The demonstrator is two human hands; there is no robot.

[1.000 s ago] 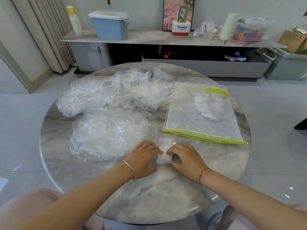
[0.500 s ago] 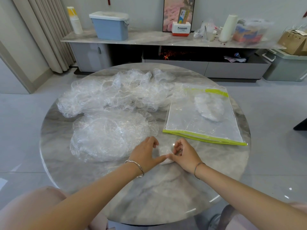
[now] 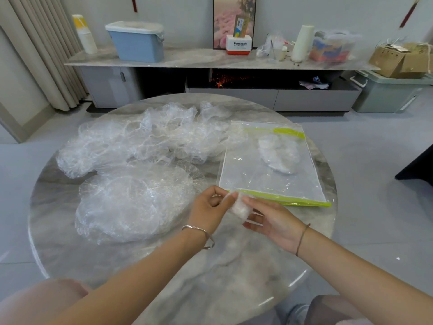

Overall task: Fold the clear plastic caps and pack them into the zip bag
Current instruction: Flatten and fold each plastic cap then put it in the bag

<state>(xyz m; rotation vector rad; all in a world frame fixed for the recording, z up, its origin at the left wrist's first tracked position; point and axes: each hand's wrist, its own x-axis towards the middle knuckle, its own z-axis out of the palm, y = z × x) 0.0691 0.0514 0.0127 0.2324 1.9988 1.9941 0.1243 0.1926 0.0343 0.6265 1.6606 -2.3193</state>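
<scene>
- Now the step in hand seems to be the end of one fold: a small folded cap (image 3: 240, 206) is held up just above the tabletop (image 3: 210, 277), between the two hands and just beside the near green edge of the zip bag (image 3: 257, 170).
- The left hand (image 3: 208, 208) has its grip closed on the folded cap, with curled fingers that pinch its left end.
- The right hand (image 3: 274, 221) lies palm up with the fingers nearly straight. Its grip is apart, and the fingertips only touch and support the right side of the cap.
- The zip bag lies flat on the right part of the tabletop, and a white bundle of packed caps (image 3: 278, 153) is already inside, near its far end.
- Many loose caps (image 3: 145, 141) wait in a crumpled heap at the far left, and a flatter stack (image 3: 133, 200) lies nearer, so I judge the task is at an early stage.
- Next, the cap should go into the bag. This asks to keep it pressed so it does not spring open, and one hand must lift the mouth of the bag. I cannot tell if the mouth is open.
</scene>
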